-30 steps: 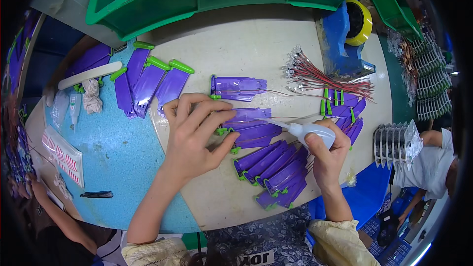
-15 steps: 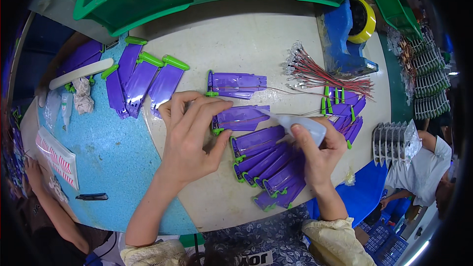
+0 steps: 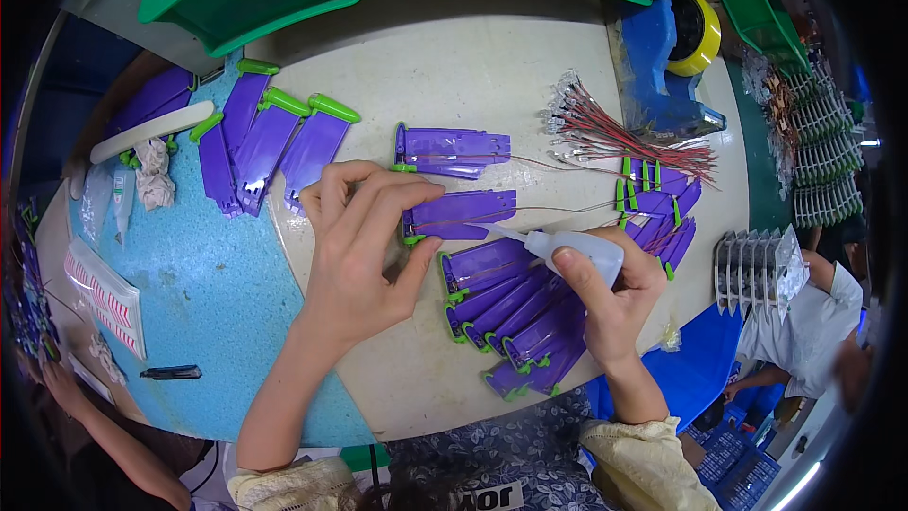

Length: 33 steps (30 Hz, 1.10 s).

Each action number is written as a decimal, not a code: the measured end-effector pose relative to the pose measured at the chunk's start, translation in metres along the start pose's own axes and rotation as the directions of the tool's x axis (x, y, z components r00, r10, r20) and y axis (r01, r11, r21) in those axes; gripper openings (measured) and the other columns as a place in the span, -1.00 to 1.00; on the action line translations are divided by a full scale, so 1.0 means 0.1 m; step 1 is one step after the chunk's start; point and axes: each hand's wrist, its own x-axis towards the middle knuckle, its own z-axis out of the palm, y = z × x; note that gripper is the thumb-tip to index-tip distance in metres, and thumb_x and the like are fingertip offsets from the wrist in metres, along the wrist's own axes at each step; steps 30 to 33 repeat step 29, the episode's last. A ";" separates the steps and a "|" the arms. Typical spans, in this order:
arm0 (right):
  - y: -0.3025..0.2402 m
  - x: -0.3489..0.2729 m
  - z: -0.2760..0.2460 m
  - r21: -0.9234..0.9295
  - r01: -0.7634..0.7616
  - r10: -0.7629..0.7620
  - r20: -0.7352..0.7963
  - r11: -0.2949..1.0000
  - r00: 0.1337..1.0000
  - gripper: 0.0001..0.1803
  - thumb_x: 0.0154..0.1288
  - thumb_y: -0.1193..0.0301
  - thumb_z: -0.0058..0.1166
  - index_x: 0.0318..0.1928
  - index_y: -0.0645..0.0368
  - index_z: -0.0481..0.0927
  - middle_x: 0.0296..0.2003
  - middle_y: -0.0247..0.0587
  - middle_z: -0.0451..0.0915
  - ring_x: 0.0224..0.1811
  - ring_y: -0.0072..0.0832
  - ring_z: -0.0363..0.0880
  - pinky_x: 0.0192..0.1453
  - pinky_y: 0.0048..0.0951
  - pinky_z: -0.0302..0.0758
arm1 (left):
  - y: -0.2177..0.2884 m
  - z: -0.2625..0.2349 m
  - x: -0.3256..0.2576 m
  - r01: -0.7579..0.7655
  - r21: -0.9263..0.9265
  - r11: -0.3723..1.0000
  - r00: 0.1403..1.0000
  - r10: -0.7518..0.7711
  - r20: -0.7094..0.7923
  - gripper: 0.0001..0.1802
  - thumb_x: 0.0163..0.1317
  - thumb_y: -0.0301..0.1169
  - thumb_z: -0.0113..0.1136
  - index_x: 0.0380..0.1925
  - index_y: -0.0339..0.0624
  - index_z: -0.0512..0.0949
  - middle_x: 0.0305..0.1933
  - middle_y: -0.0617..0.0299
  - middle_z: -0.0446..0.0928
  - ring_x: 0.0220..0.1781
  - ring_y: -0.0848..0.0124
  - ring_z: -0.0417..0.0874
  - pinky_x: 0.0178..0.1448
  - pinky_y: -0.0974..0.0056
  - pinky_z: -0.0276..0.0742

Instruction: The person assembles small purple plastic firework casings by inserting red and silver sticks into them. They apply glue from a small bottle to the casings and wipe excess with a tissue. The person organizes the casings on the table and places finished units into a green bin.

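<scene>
My left hand (image 3: 364,251) pinches the left end of a flat purple plastic piece (image 3: 492,203), thumb at its near edge and fingers at its far edge. A thin wire runs along this piece and off to the right. In my right hand (image 3: 619,298) is a small translucent squeeze bottle (image 3: 591,255), its thin nozzle pointing left, with the tip at the piece's near right part. Beyond it lies a second wired purple piece (image 3: 454,153) with a green end. Several more purple pieces (image 3: 497,265) are fanned out between my hands, partly under the right one.
Red-and-black wires (image 3: 615,128) lie bundled at the far right, by a blue tape dispenser (image 3: 648,66). Green bins (image 3: 284,0) line the back. On the blue mat (image 3: 246,312) are a black cutter knife (image 3: 171,372) and a striped sheet (image 3: 104,298). A co-worker's arm (image 3: 118,440) is at the left.
The bottle's nozzle tip has shifted left and toward me along the held piece. My left hand still grips the piece's end. The whole view has tilted slightly.
</scene>
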 end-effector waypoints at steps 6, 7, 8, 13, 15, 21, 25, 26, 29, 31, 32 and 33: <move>0.08 -0.06 -0.15 0.119 -0.133 0.146 -0.108 0.984 0.983 -0.85 0.26 0.48 0.36 -0.25 0.32 0.71 -0.43 -0.33 0.70 -0.45 -0.71 0.52 -0.36 -0.63 0.39 | 0.12 -0.10 -0.03 -0.122 0.023 0.992 0.991 0.121 0.054 -0.63 -0.11 -0.45 0.41 -0.18 -0.07 0.70 -0.03 0.31 0.66 0.04 0.18 0.47 0.19 0.07 0.16; 0.09 -0.09 -0.22 0.191 -0.156 0.182 -0.124 0.969 0.976 -0.85 0.25 0.47 0.36 -0.25 0.32 0.71 -0.44 -0.36 0.68 -0.47 -0.72 0.49 -0.37 -0.63 0.35 | 0.18 -0.12 -0.12 -0.164 0.019 0.986 0.980 0.161 0.114 -0.64 -0.11 -0.44 0.40 -0.19 -0.06 0.71 -0.04 0.34 0.67 0.03 0.19 0.48 0.19 0.06 0.15; 0.09 -0.09 -0.23 0.221 -0.137 0.170 -0.142 0.966 0.975 -0.85 0.25 0.47 0.36 -0.25 0.32 0.71 -0.45 -0.37 0.68 -0.47 -0.73 0.48 -0.36 -0.62 0.35 | 0.22 -0.12 -0.19 -0.206 0.014 0.979 0.964 0.200 0.173 -0.65 -0.10 -0.43 0.40 -0.20 -0.04 0.72 -0.04 0.37 0.67 0.02 0.20 0.49 0.19 0.05 0.14; 0.00 -0.11 -0.14 0.119 -0.048 0.058 -0.087 0.992 0.994 -0.84 0.24 0.48 0.37 -0.25 0.33 0.71 -0.45 -0.38 0.67 -0.47 -0.74 0.48 -0.38 -0.63 0.36 | 0.12 0.00 -0.18 -0.042 0.148 0.988 0.999 0.041 0.011 -0.66 -0.16 -0.39 0.54 -0.41 -0.09 0.53 -0.03 0.34 0.69 0.00 0.19 0.49 0.17 0.02 0.13; -0.01 -0.09 -0.07 0.023 -0.026 0.027 -0.045 0.999 0.999 -0.84 0.24 0.48 0.37 -0.25 0.34 0.71 -0.46 -0.37 0.68 -0.47 -0.75 0.49 -0.39 -0.64 0.36 | 0.12 0.00 -0.16 -0.031 0.103 0.994 0.999 0.030 0.012 -0.64 -0.16 -0.43 0.54 -0.37 -0.10 0.53 -0.04 0.32 0.68 -0.01 0.18 0.48 0.17 0.03 0.14; 0.04 -0.05 -0.01 -0.027 -0.028 0.025 -0.088 0.999 0.996 -0.82 0.21 0.49 0.40 -0.25 0.35 0.71 -0.47 -0.36 0.68 -0.49 -0.75 0.50 -0.43 -0.65 0.37 | 0.11 -0.02 -0.17 0.001 0.036 0.999 1.000 -0.001 0.008 -0.60 -0.19 -0.48 0.55 -0.33 -0.11 0.53 -0.05 0.26 0.67 0.00 0.13 0.46 0.17 0.05 0.23; -0.02 -0.13 -0.08 -0.087 0.006 -0.008 -0.026 0.996 1.000 -0.82 0.22 0.48 0.40 -0.25 0.34 0.72 -0.48 -0.35 0.68 -0.51 -0.75 0.50 -0.44 -0.64 0.37 | 0.09 0.00 -0.17 0.008 0.005 1.000 1.000 -0.008 0.012 -0.58 -0.18 -0.49 0.54 -0.26 -0.13 0.57 -0.05 0.21 0.67 0.01 0.10 0.44 0.17 0.05 0.30; -0.05 -0.14 -0.08 -0.148 0.027 -0.025 0.016 0.989 1.000 -0.83 0.22 0.48 0.40 -0.26 0.33 0.72 -0.49 -0.34 0.68 -0.51 -0.74 0.50 -0.44 -0.64 0.37 | 0.09 -0.01 -0.17 -0.011 0.015 1.000 1.000 0.011 0.010 -0.57 -0.15 -0.45 0.52 -0.21 -0.09 0.60 -0.04 0.24 0.66 0.03 0.13 0.45 0.17 0.05 0.24; 0.01 -0.16 -0.15 0.033 -0.100 0.101 -0.054 0.994 0.993 -0.86 0.25 0.46 0.39 -0.25 0.27 0.74 -0.50 -0.34 0.69 -0.48 -0.70 0.55 -0.40 -0.66 0.42 | 0.11 -0.03 -0.16 -0.050 0.037 0.998 0.999 0.050 0.000 -0.54 -0.10 -0.39 0.48 -0.10 0.00 0.64 -0.03 0.29 0.64 0.06 0.19 0.48 0.16 0.05 0.13; 0.01 -0.16 -0.15 0.033 -0.100 0.101 -0.054 0.994 0.993 -0.86 0.25 0.46 0.39 -0.25 0.27 0.74 -0.50 -0.34 0.69 -0.48 -0.70 0.55 -0.40 -0.66 0.42 | 0.11 -0.03 -0.16 -0.050 0.037 0.998 0.999 0.050 0.000 -0.54 -0.10 -0.39 0.48 -0.10 0.00 0.64 -0.03 0.29 0.64 0.06 0.19 0.48 0.16 0.05 0.13; 0.01 -0.16 -0.15 0.033 -0.100 0.101 -0.054 0.994 0.993 -0.86 0.25 0.46 0.39 -0.25 0.27 0.74 -0.50 -0.34 0.69 -0.48 -0.70 0.55 -0.40 -0.66 0.42 | 0.11 -0.03 -0.16 -0.050 0.037 0.998 0.999 0.050 0.000 -0.54 -0.10 -0.39 0.48 -0.10 0.00 0.64 -0.03 0.29 0.64 0.06 0.19 0.48 0.16 0.05 0.13; 0.01 -0.16 -0.15 0.033 -0.100 0.101 -0.054 0.994 0.993 -0.86 0.25 0.46 0.39 -0.25 0.27 0.74 -0.50 -0.34 0.69 -0.48 -0.70 0.55 -0.40 -0.66 0.42 | 0.11 -0.03 -0.16 -0.050 0.037 0.998 0.999 0.050 0.000 -0.54 -0.10 -0.39 0.48 -0.10 0.00 0.64 -0.03 0.29 0.64 0.06 0.19 0.48 0.16 0.05 0.13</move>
